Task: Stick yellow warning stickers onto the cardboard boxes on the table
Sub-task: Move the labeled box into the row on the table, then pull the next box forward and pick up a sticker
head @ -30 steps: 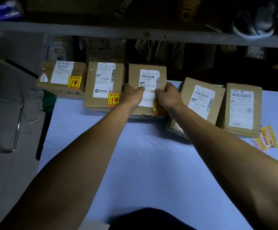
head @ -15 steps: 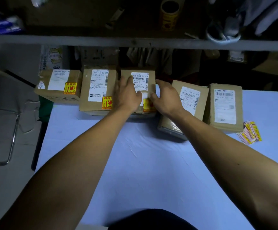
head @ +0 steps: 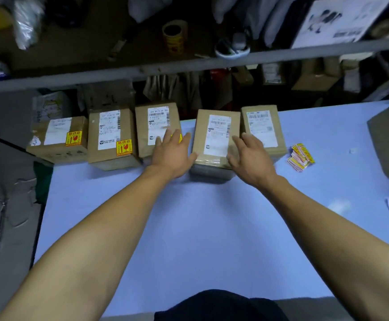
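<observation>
**Hands flank the fourth box**

Five brown cardboard boxes line the pale blue table (head: 188, 228). Left hand (head: 172, 156) and right hand (head: 250, 158), fingers straight and gripping nothing, bracket the fourth box (head: 215, 137), white barcode label, print unreadable. Yellow stickers (head: 301, 156) lie stacked right.

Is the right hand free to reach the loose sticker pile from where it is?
Probably yes: the right hand is open, holding nothing, and only bare table lies between it and the sticker pile.
</observation>
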The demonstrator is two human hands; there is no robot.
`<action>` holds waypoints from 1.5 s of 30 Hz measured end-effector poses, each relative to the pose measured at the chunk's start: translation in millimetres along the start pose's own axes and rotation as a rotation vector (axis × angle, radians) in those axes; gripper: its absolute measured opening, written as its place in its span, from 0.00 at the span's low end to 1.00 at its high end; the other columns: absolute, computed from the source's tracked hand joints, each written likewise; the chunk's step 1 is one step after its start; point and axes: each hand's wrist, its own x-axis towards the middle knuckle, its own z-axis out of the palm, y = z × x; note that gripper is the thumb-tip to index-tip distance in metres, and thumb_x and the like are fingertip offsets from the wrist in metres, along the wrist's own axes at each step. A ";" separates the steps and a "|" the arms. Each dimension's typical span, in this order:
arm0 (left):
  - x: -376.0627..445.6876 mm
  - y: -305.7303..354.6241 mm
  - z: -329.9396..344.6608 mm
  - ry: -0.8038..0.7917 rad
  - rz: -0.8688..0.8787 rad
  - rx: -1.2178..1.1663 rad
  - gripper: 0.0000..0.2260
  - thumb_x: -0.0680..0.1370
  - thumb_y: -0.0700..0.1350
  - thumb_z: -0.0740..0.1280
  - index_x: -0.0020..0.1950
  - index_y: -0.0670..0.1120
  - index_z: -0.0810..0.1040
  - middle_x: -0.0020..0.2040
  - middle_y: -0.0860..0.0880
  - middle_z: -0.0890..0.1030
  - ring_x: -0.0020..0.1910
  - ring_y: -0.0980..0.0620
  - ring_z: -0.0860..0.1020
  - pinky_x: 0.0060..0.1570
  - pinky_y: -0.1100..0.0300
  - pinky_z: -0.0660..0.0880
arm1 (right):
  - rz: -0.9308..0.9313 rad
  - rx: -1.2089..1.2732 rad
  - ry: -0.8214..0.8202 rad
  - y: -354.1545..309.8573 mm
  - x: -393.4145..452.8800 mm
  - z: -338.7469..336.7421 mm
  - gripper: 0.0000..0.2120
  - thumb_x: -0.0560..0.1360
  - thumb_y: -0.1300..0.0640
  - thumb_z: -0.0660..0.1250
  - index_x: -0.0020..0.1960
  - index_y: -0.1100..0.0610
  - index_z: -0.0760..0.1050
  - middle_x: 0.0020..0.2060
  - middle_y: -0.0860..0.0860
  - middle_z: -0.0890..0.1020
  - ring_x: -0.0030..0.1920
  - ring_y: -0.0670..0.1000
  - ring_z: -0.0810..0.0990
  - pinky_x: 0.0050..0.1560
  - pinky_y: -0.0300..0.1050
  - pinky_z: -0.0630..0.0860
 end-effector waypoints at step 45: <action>71.4 50.4 58.3 0.056 -0.512 -1.168 0.22 0.74 0.52 0.74 0.65 0.49 0.75 0.57 0.53 0.83 0.54 0.53 0.81 0.56 0.57 0.78 | 0.437 1.112 -0.072 13.5 56.7 63.5 0.35 0.73 0.40 0.66 0.77 0.42 0.58 0.64 0.42 0.79 0.63 0.46 0.78 0.69 0.52 0.72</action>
